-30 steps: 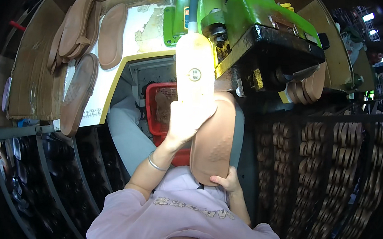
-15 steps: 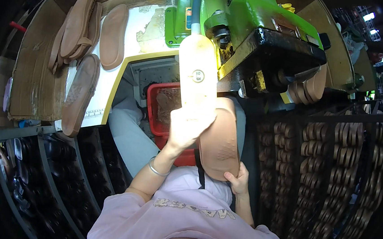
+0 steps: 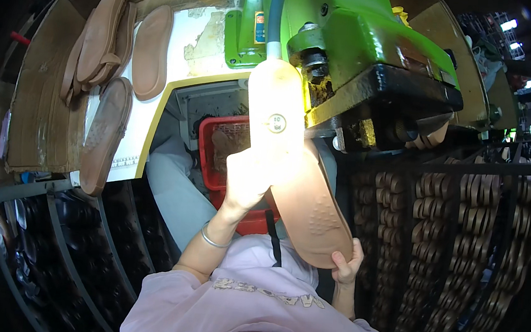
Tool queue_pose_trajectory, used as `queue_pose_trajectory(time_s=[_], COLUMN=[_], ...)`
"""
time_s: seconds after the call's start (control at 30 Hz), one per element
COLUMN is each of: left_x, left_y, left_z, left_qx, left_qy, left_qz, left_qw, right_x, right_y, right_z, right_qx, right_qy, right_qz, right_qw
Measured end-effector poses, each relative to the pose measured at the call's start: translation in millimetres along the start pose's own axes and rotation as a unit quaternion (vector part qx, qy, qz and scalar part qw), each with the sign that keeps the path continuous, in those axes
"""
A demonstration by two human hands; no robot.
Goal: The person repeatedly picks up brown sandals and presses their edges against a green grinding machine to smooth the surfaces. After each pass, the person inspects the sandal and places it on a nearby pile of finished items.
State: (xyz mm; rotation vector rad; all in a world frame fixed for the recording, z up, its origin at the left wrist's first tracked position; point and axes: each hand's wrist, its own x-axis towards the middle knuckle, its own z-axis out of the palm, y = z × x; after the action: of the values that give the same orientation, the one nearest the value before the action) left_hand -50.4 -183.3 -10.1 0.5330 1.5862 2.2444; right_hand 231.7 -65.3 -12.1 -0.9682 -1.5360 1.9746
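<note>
A brown footbed-like shoe sole (image 3: 314,217) with a patch of raised bumps slants over my lap. My right hand (image 3: 347,264) pinches its lower end, thumb on top. At its upper left edge, my left hand (image 3: 244,180) is closed on it, the fingers washed out by glare; a bangle circles that wrist. A glaring pale, elongated shape (image 3: 277,92) with a small round mark lies just above the left hand, below a blue-grey tube (image 3: 276,11). Whether it is a lamp head or another lit sole I cannot tell. It hides the first sole's upper tip.
A green machine (image 3: 356,42) with a black lower part stands ahead. More brown soles (image 3: 151,51) lie on the white table (image 3: 182,41) beside cardboard (image 3: 46,99). A red basket (image 3: 207,149) sits below. Racks hold tan soles (image 3: 431,241) on the right and dark ones (image 3: 75,207) on the left.
The sole's lower end has swung right and slightly down, with my right hand on it. My left hand keeps its hold. The whole view has shifted slightly.
</note>
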Motion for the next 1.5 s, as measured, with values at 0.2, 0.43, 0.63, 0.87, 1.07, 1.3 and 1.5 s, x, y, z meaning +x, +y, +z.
queue_pose_trajectory(time_s=[0.2,0.43,0.63,0.87,1.07,1.3,1.5], left_x=[-4.5,-15.6,-23.5,-26.9,-24.9,-10.0,104.6], left_y=[3.9,33.4,31.6,39.4,81.2,104.9,14.7], left_z=[-15.6,-36.1,-28.9,-28.8,-89.5,-153.6,-100.6], left_qx=[0.007,0.108,0.188,0.259,0.344,0.073,-0.073], left_qy=[0.062,0.048,0.034,0.017,0.083,0.361,0.417], left_qz=[0.018,0.037,0.114,0.148,0.045,0.120,0.056], left_qw=[0.998,0.992,0.975,0.954,0.934,0.922,0.904], right_x=[30.8,79.7,94.1,89.7,84.0,91.2,93.5], right_y=[-14.5,36.5,74.0,93.0,97.1,105.4,90.6], right_z=[1.1,30.2,46.2,50.3,52.1,54.9,70.2], right_qx=[-0.001,0.030,0.050,0.070,0.060,0.043,0.020], right_qy=[-0.002,-0.071,-0.100,-0.137,-0.158,-0.183,-0.198], right_qz=[-0.043,0.065,0.124,0.172,0.208,0.213,0.205], right_qw=[0.999,0.995,0.986,0.973,0.964,0.959,0.958])
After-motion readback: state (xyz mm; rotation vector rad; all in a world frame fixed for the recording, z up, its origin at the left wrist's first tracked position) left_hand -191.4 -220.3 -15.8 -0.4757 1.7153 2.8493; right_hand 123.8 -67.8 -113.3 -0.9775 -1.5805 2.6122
